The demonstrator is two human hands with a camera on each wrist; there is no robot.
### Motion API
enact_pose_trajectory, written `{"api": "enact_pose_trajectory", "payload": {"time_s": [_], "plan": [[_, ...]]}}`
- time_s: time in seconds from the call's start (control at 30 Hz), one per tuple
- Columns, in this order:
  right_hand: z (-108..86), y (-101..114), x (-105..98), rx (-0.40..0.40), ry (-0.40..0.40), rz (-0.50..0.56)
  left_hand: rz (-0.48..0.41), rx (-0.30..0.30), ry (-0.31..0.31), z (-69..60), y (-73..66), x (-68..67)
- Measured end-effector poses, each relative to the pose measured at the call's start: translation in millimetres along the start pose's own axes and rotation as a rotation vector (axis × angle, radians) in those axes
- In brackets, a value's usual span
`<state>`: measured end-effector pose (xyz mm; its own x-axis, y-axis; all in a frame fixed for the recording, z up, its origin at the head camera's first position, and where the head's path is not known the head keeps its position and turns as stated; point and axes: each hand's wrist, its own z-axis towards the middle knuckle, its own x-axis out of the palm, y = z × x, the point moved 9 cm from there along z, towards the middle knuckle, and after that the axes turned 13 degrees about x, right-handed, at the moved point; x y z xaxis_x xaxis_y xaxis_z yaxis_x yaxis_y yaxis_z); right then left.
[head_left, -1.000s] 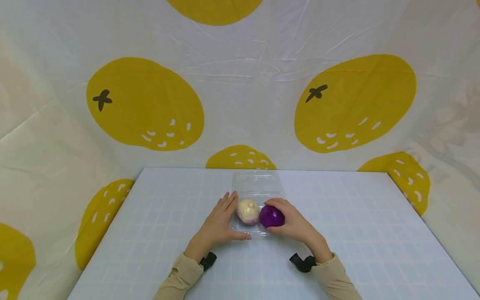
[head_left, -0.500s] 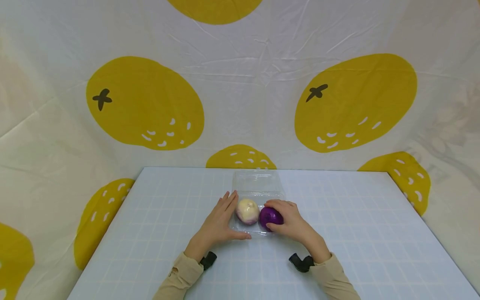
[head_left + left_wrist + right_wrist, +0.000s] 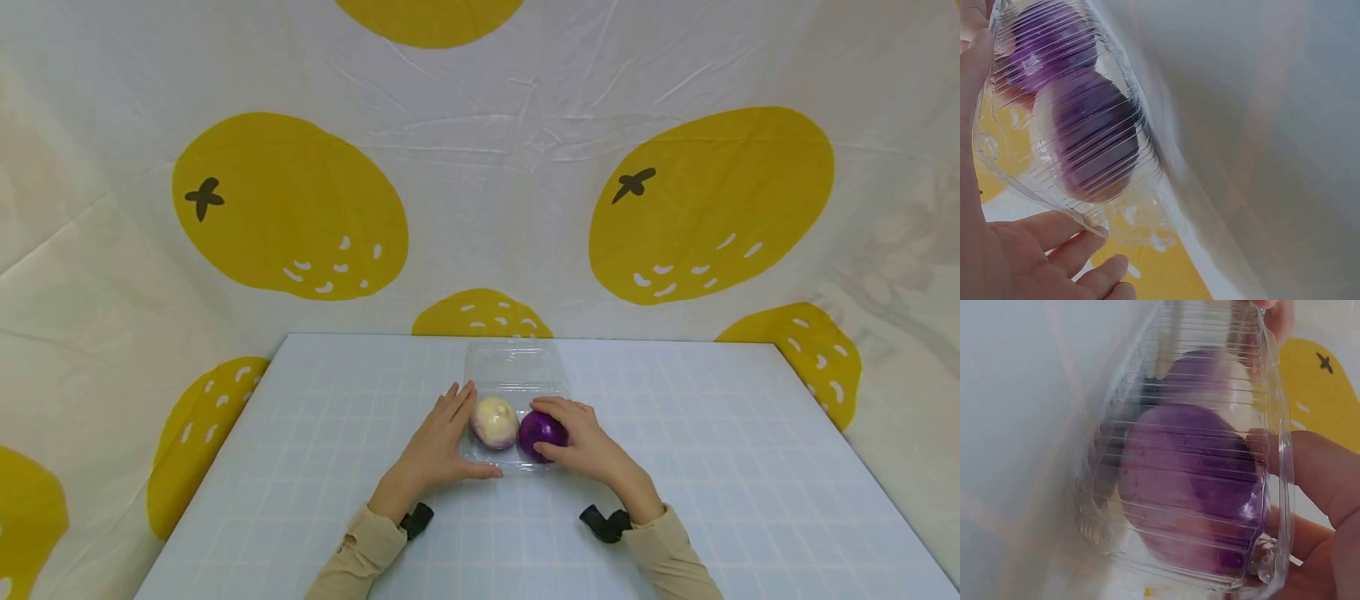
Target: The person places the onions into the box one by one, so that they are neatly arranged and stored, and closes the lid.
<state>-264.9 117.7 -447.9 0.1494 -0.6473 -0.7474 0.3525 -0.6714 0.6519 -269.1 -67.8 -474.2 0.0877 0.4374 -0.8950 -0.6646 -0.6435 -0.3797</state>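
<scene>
Clear plastic container [image 3: 525, 464], one, ribbed, on the worktop [image 3: 720, 500]; lid [image 3: 514, 364] folded back behind the tray. Cream-and-purple round item [image 3: 495, 423], one, in the tray's left half. Deep purple round item [image 3: 538, 430], one, in the right half, just beside the first. Left hand [image 3: 441, 440]: fingers extended, thumb spread, against the container's left side. Right hand [image 3: 592, 442]: fingers and thumb curled round the deep purple round item.

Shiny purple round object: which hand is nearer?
Right. The right hand grips the shiny purple round object; the left hand is left of the whitish round object, beside the clear plastic container.
</scene>
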Motion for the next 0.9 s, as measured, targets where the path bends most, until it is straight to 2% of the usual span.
{"api": "enact_pose_trajectory", "payload": {"time_s": [0.2, 0.37, 0.57, 0.77, 0.9], "plan": [[1.7, -1, -8, -0.014, -0.008, 0.095, -0.010, -0.008, -0.002, -0.6, 1.1, 0.3], [3.6, -10, -18, 0.017, -0.032, 0.231, -0.018, -0.022, 0.002, -0.9, 2.9, 1.7], [6.6, -31, -29, 0.145, -0.078, 0.528, -0.025, -0.027, 0.009, -1.1, 3.6, 2.8], [7.0, -55, -34, 0.295, -0.189, 0.793, -0.025, -0.025, 0.013, -1.3, 3.5, 3.3], [8.0, -63, -30, 0.361, -0.189, 0.998, -0.028, -0.022, 0.008, -1.4, 3.4, 3.0]]}}
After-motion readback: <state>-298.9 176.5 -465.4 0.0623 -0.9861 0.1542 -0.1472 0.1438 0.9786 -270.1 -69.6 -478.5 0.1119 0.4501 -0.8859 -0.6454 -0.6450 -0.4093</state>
